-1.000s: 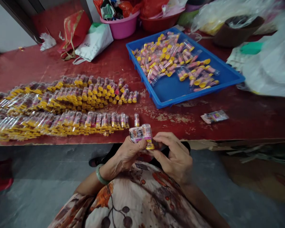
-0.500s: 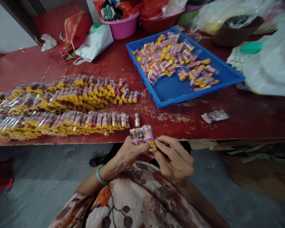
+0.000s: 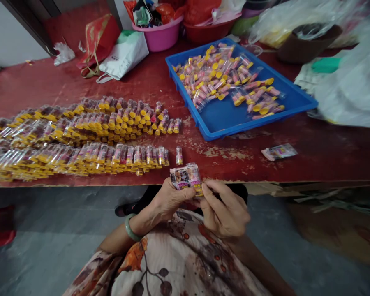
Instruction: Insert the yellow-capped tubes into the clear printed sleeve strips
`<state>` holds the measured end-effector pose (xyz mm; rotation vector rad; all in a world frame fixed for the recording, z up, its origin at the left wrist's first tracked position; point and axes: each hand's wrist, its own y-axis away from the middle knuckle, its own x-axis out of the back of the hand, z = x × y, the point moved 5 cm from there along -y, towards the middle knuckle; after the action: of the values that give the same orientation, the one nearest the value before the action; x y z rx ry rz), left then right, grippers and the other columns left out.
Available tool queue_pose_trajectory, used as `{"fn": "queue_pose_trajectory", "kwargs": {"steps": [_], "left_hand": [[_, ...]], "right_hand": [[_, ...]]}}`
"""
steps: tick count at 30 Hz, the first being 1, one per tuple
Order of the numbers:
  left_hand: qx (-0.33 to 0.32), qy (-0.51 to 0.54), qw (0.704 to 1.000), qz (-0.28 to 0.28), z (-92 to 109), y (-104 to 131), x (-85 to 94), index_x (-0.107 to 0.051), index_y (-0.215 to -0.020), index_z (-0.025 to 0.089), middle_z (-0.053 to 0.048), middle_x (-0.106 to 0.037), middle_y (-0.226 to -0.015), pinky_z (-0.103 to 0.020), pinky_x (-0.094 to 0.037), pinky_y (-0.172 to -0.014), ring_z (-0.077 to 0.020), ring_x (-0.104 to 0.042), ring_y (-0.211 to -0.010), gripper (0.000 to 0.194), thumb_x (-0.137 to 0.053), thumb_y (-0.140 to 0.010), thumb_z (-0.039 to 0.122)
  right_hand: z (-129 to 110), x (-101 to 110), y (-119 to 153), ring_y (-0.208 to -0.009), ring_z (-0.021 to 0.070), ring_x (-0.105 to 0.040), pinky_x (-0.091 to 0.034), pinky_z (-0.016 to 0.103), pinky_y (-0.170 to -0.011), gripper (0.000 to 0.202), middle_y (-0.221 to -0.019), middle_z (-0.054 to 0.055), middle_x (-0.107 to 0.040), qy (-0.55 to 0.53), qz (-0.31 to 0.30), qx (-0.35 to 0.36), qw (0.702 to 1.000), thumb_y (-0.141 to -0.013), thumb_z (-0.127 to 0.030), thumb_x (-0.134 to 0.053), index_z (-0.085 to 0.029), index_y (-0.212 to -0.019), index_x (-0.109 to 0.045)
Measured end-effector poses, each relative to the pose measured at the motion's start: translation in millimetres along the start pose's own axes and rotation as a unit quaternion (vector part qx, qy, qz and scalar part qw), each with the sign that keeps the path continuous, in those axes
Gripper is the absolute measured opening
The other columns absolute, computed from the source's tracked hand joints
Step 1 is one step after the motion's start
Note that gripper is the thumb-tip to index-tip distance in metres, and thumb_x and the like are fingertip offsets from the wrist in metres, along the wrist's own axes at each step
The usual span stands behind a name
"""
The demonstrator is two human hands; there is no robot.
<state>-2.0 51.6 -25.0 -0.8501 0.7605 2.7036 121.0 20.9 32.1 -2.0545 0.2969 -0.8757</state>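
Small printed labels [image 3: 180,179], purple, yellow and black, are held in front of my chest by my left hand [image 3: 166,201], with its thumb across the lower edge. Fingers and thumb of my right hand [image 3: 225,209] are pinched together at the right edge of the labels. Whether a tube lies behind or among the labels is hard to make out. Just beyond the hands, one labelled tube [image 3: 179,156] with a yellow end stands apart on the red table [image 3: 222,168]. More printed labels [image 3: 279,151] lie flat near the table's front edge at right.
Stacked labelled tubes [image 3: 89,154] fill the table's left side in rows. A blue tray [image 3: 209,123] holds many loose pink tubes [image 3: 216,76] with yellow ends. Behind stand a pink basin [image 3: 162,36], a white bag [image 3: 123,55] and a brown container [image 3: 306,43]; plastic bags [image 3: 354,90] sit at right.
My right fingers have curled in closer at the labels' right edge, and the labels lie a little flatter to view. The camera view has shifted slightly.
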Motion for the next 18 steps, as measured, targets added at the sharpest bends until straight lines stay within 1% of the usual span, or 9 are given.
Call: {"fn": "queue_pose_trajectory", "kwargs": {"steps": [6, 8, 9, 11, 12, 14, 16, 18], "left_hand": [[-0.001, -0.006, 1.0, -0.014, -3, 0, 1.7, -0.07, -0.079, 0.013, -0.003, -0.068, -0.07, -0.026, -0.052, -0.061, -0.0132, -0.062, -0.059, 0.035, -0.085, -0.057, 0.036], [-0.003, -0.007, 1.0, -0.002, -2, 0, 4.6, -0.07, -0.078, 0.012, -0.003, -0.068, -0.069, -0.027, -0.052, -0.061, -0.0135, -0.062, -0.058, 0.036, -0.086, -0.055, 0.035], [-0.005, -0.011, 1.0, 0.003, 0, 0, 6.1, -0.07, -0.077, 0.012, -0.003, -0.068, -0.068, -0.027, -0.052, -0.06, -0.0137, -0.062, -0.057, 0.037, -0.086, -0.055, 0.036], [-0.015, -0.036, 0.999, 0.007, 6, 0, 8.5, -0.07, -0.075, 0.011, -0.004, -0.068, -0.064, -0.027, -0.052, -0.058, -0.0148, -0.062, -0.054, 0.036, -0.084, -0.057, 0.038], [-0.022, -0.058, 0.998, 0.006, 9, 1, 9.3, -0.07, -0.073, 0.01, -0.005, -0.067, -0.062, -0.027, -0.052, -0.056, -0.0152, -0.062, -0.053, 0.035, -0.083, -0.059, 0.039], [-0.035, -0.103, 0.994, 0.006, 16, 3, 10.6, -0.07, -0.07, 0.01, -0.005, -0.067, -0.059, -0.027, -0.051, -0.053, -0.0154, -0.061, -0.051, 0.033, -0.082, -0.061, 0.039], [-0.042, -0.131, 0.99, 0.009, 20, 4, 11.6, -0.069, -0.068, 0.01, -0.004, -0.066, -0.058, -0.026, -0.05, -0.051, -0.0142, -0.059, -0.049, 0.031, -0.083, -0.059, 0.037], [-0.045, -0.138, 0.989, 0.011, 23, 5, 12.8, -0.069, -0.067, 0.012, -0.002, -0.065, -0.056, -0.025, -0.048, -0.05, -0.0133, -0.057, -0.048, 0.031, -0.084, -0.056, 0.037]], "right_hand": [[-3, -5, 5, -0.086, 0.0192, -0.065, -0.055, 0.03, -0.071, 0.038, -0.101, 0.013, -0.065, 0.022, -0.008, 0.025, 0.999, -0.077, -0.004, -0.058, -0.015, -0.113, -0.062], [-1, -4, 2, -0.087, 0.0191, -0.065, -0.055, 0.03, -0.072, 0.036, -0.101, 0.013, -0.065, 0.008, -0.006, 0.021, 1.0, -0.077, -0.005, -0.058, -0.014, -0.112, -0.062], [1, -4, 0, -0.087, 0.019, -0.065, -0.055, 0.03, -0.073, 0.035, -0.101, 0.012, -0.065, -0.016, -0.016, 0.009, 1.0, -0.078, -0.005, -0.058, -0.015, -0.111, -0.062], [11, -6, -7, -0.083, 0.0173, -0.064, -0.055, 0.029, -0.07, 0.031, -0.1, 0.01, -0.065, -0.095, -0.075, -0.048, 0.992, -0.079, -0.009, -0.058, -0.017, -0.108, -0.062], [16, -8, -9, -0.079, 0.0159, -0.063, -0.054, 0.028, -0.067, 0.029, -0.099, 0.009, -0.065, -0.145, -0.113, -0.09, 0.979, -0.08, -0.012, -0.058, -0.018, -0.108, -0.062], [27, -15, -13, -0.07, 0.0134, -0.061, -0.053, 0.027, -0.062, 0.028, -0.096, 0.007, -0.066, -0.225, -0.171, -0.183, 0.942, -0.082, -0.021, -0.059, -0.02, -0.11, -0.06], [34, -23, -15, -0.068, 0.0135, -0.062, -0.054, 0.027, -0.062, 0.033, -0.092, 0.006, -0.068, -0.258, -0.187, -0.258, 0.912, -0.079, -0.028, -0.064, -0.02, -0.111, -0.059], [36, -35, -17, -0.073, 0.0159, -0.065, -0.055, 0.029, -0.066, 0.038, -0.091, 0.006, -0.07, -0.271, -0.183, -0.31, 0.893, -0.075, -0.03, -0.07, -0.02, -0.11, -0.06]]}}
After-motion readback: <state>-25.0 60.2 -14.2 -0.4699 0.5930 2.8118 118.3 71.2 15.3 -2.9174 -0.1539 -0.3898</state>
